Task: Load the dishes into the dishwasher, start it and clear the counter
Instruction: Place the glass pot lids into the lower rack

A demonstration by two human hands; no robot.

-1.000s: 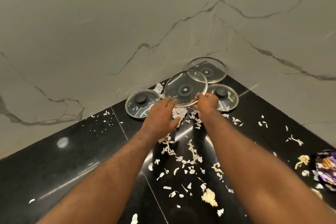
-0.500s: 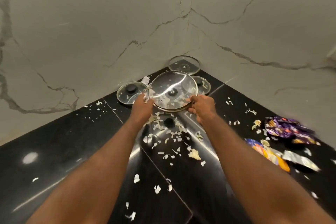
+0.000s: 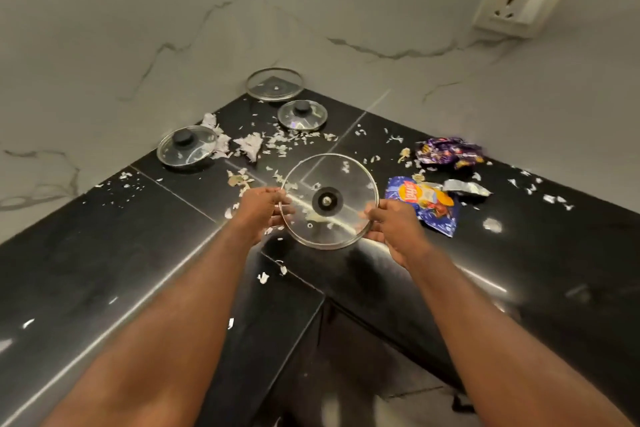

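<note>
The glass lid (image 3: 329, 201) is round and clear, with a thin metal rim and a dark disc at its centre that carries a small metal fastener; a tiny vent hole sits in the glass below and to the left of that disc. It is tilted with its face toward the camera, and pale bits show on or through the glass. It is held up above the black counter (image 3: 104, 253), over the inner corner of the L-shaped top and close to its front edge. The left hand (image 3: 261, 210) grips the lid's left rim with curled fingers, and the right hand (image 3: 391, 222) pinches the right rim between thumb and fingers, so both hands are closed on the same lid. There are four lids in all: this one and three lying on the counter. The back lid (image 3: 275, 84) sits deep in the corner against the marble wall (image 3: 138, 28) and shows only a small fitting at its centre; the small lid (image 3: 302, 115) just in front of it has a black knob, and the left lid (image 3: 187, 146), near the left wall, has a black knob too. Pale peel scraps (image 3: 251, 146), too many to count, are scattered between and around these lids and along the counter. To the right lie three wrappers: a blue chip packet (image 3: 427, 206) just beside the right hand, a silver wrapper (image 3: 465, 188) touching its far end, and a crumpled purple wrapper (image 3: 446, 152) behind them. One wall socket (image 3: 519, 7) is set in the right wall.
</note>
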